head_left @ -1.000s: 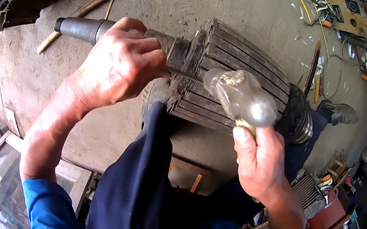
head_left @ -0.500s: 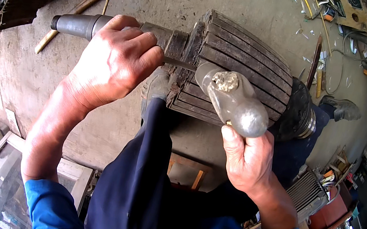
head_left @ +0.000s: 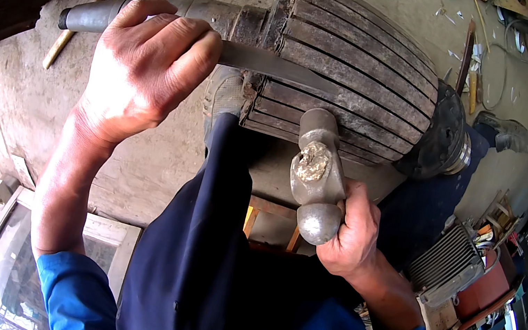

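Left hand (head_left: 150,67) grips flat metal bar (head_left: 271,64) | right hand (head_left: 353,241) grips hammer (head_left: 315,187) | reddish bin (head_left: 484,296), seemingly; contents unclear

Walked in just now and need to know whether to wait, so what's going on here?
A person is working with hand tools over a ribbed metal drum. The left grip is closed around a flat metal bar that reaches over the ribs; whether its tip touches them is hard to tell. The right grip holds a hammer, its head apart from the bar. The drum's shaft points left.
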Demonstrator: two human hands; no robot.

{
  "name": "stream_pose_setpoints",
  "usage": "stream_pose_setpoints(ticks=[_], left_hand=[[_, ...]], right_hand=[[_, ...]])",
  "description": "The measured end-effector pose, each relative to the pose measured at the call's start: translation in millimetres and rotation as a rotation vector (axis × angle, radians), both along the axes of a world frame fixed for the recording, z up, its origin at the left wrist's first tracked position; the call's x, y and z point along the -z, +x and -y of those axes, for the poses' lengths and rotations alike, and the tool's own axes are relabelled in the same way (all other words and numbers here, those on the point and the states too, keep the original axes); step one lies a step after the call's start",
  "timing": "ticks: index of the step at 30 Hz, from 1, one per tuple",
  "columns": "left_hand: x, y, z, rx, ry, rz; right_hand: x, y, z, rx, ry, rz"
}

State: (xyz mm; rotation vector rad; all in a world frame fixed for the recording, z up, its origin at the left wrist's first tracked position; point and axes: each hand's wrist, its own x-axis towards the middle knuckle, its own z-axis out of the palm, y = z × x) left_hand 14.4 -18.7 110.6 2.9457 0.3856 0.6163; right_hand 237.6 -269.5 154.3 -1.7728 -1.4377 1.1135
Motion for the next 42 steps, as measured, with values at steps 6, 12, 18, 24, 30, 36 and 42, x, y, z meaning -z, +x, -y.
stream_pose_setpoints(ticks=[6, 12, 18, 24, 30, 36, 42], left_hand=[[7.1, 1.8, 0.8, 0.001, 0.047, 0.038], [10.2, 2.7, 1.9, -0.013, 0.151, 0.059], [5.1, 2.0, 6.3, -0.030, 0.127, 0.045], [5.9, 2.9, 5.9, -0.031, 0.095, 0.043], [10.4, 5.6, 5.7, -0.041, 0.102, 0.067], [11.7, 4.6, 3.3, -0.027, 0.106, 0.086], [9.4, -3.9, 3.4, -0.040, -0.036, -0.075]], right_hand=[[4.2, 1.3, 2.4, 0.013, 0.032, 0.016], [-15.2, -2.3, -14.6, -0.127, 0.230, 0.134], [-12.5, -0.2, -37.4, -0.155, 0.182, 0.099], [-20.9, -5.9, -57.0, -0.075, 0.051, 0.061], [-36.8, -10.4, -53.9, 0.141, 0.068, -0.074], [-45.7, -1.6, -69.2, 0.141, -0.235, -0.203], [-32.2, 0.5, -61.5, 0.147, -0.215, -0.225]])
